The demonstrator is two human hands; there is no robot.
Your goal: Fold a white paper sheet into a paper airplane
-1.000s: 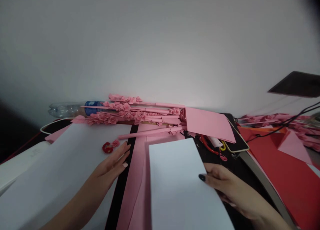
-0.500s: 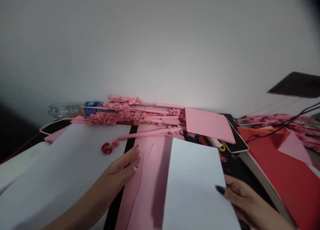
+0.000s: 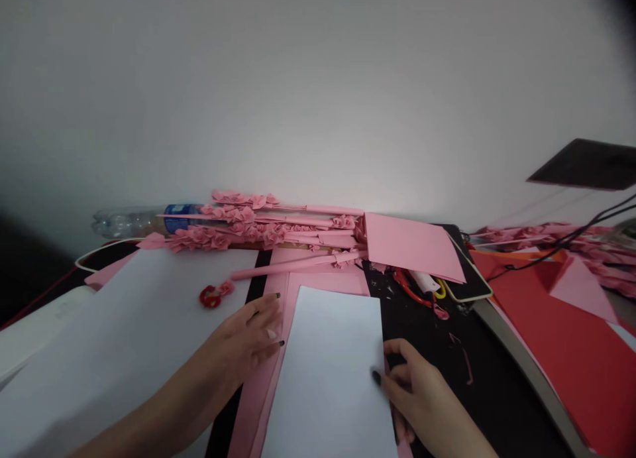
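A white paper sheet [image 3: 332,372] lies over the pink paper [image 3: 322,282] in front of me. My right hand [image 3: 412,392] pinches the sheet's right edge, with the thumb on top and the other fingers partly hidden. On the other side, my left hand [image 3: 248,342] has its fingers apart over the pink paper's left edge, close to the white sheet, and holds nothing. Just beyond it, a red and pink paper flower piece [image 3: 214,293] rests on a large white sheet [image 3: 124,339]. A rolled pink paper stem [image 3: 293,267] points across behind the hands.
Pink paper flowers [image 3: 238,232] are heaped along the wall beside a clear plastic bottle [image 3: 129,223]. A folded pink paper [image 3: 412,246] partly covers a phone-like dark slab [image 3: 472,287]. Red-handled scissors [image 3: 410,287] sit below it. Red paper [image 3: 556,332] and black cables [image 3: 571,242] are at right.
My right hand has brought the white sheet leftward over the pink paper, uncovering the dark table and the scissors at right. My left hand has shifted only slightly; its fingers are more spread.
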